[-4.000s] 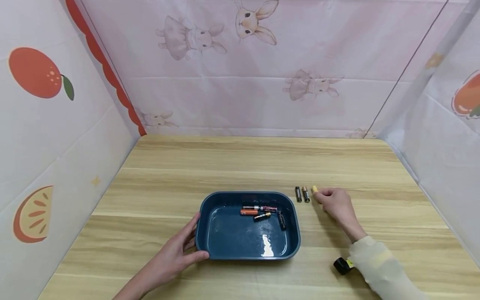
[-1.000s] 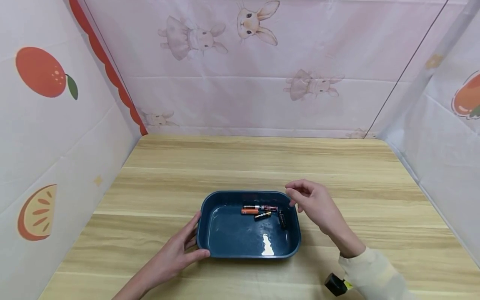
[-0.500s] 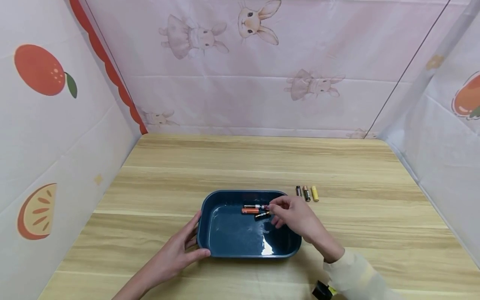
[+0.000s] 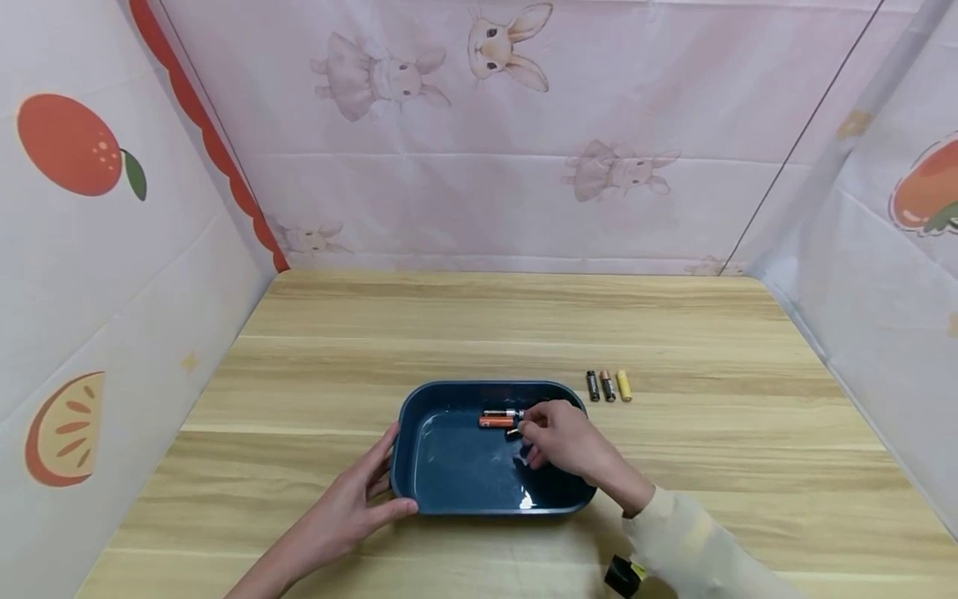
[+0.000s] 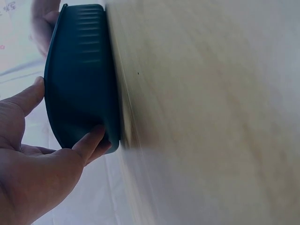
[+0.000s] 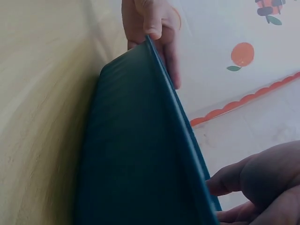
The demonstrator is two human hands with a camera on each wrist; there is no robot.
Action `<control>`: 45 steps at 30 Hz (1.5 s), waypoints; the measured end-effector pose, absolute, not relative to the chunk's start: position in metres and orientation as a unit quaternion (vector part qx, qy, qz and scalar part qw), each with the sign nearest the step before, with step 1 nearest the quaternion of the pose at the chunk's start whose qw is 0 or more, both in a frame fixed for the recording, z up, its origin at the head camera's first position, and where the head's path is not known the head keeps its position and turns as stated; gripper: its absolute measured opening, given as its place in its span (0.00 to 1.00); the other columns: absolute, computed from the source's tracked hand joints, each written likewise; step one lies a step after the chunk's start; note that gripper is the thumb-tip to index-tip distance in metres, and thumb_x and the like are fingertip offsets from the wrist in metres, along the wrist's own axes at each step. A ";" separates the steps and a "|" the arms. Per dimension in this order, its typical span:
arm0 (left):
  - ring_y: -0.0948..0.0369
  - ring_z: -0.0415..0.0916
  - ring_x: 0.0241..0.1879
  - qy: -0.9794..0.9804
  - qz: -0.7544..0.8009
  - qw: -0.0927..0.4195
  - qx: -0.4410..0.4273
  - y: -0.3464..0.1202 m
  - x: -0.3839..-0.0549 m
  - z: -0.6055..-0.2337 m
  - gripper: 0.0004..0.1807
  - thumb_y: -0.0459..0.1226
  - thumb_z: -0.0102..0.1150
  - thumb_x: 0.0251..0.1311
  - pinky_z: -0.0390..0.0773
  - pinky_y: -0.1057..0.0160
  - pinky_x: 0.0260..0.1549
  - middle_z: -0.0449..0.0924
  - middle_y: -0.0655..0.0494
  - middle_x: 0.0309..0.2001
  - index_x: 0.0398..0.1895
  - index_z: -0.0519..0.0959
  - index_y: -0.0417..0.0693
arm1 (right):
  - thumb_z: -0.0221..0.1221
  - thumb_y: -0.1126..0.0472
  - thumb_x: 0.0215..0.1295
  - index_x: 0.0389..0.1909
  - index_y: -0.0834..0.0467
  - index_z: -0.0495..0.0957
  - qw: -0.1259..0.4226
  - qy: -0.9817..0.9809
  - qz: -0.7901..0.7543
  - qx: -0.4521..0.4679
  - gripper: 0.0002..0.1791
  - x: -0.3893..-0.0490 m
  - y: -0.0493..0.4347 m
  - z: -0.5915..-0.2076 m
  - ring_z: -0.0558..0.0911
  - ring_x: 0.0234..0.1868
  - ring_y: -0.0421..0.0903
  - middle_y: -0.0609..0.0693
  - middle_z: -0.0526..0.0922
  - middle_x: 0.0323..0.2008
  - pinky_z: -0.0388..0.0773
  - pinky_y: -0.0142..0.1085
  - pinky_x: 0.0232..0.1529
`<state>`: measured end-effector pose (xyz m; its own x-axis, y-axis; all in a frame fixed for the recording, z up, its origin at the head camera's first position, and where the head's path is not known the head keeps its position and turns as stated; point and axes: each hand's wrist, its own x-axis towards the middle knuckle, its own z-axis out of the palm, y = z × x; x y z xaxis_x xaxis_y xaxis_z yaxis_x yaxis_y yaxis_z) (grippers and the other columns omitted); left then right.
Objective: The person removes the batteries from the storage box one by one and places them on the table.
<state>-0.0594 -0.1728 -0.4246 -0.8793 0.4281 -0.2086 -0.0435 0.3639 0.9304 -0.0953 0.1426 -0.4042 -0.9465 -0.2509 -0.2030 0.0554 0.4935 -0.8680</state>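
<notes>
My left hand (image 4: 358, 503) holds the left end of a dark blue plastic basin (image 4: 479, 512), thumb at the front corner and fingers along the outer wall. In the left wrist view that thumb lies at the rim. My right hand (image 4: 565, 441) reaches over the right rim into the basin, thumb and forefinger drawn together at a black-and-gold battery (image 4: 512, 434). Whether they pinch it I cannot tell. An orange battery (image 4: 494, 423) and a silver-and-dark one (image 4: 500, 413) lie just left of the fingertips. The basin's right part is hidden under the hand.
Behind the basin's right corner, a black battery (image 4: 593, 386), a black-and-copper battery (image 4: 608, 386) and a yellow battery (image 4: 624, 386) lie side by side on the wooden table (image 4: 337, 333). A black device (image 4: 623, 576) sits at my right sleeve. Printed cloth walls surround the table.
My right hand has let go of the yellow battery, which now lies in the row, and has moved left and toward me into the basin. My left hand stays on the basin.
</notes>
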 end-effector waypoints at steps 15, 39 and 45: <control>0.37 0.59 0.74 0.796 0.552 0.214 0.124 -0.173 -0.060 -0.426 0.56 0.38 0.71 0.65 0.74 0.61 0.64 0.44 0.33 0.81 0.85 0.41 0.46 | 0.61 0.66 0.72 0.50 0.66 0.82 0.098 0.917 -0.383 -0.055 0.11 -0.101 0.127 -0.424 0.79 0.22 0.40 0.47 0.83 0.24 0.77 0.33 0.21; 0.37 0.59 0.74 0.801 0.546 0.215 0.116 -0.172 -0.057 -0.424 0.56 0.39 0.71 0.65 0.74 0.60 0.64 0.46 0.31 0.80 0.85 0.41 0.46 | 0.68 0.69 0.62 0.21 0.57 0.69 0.066 0.943 -0.315 -0.081 0.17 -0.104 0.126 -0.432 0.71 0.16 0.40 0.45 0.69 0.18 0.65 0.30 0.15; 0.37 0.58 0.74 0.797 0.550 0.214 0.131 -0.174 -0.057 -0.423 0.55 0.38 0.70 0.66 0.74 0.59 0.65 0.44 0.31 0.80 0.85 0.40 0.44 | 0.65 0.71 0.60 0.14 0.53 0.66 0.072 0.941 -0.316 -0.096 0.22 -0.105 0.127 -0.432 0.68 0.14 0.37 0.43 0.64 0.16 0.62 0.28 0.15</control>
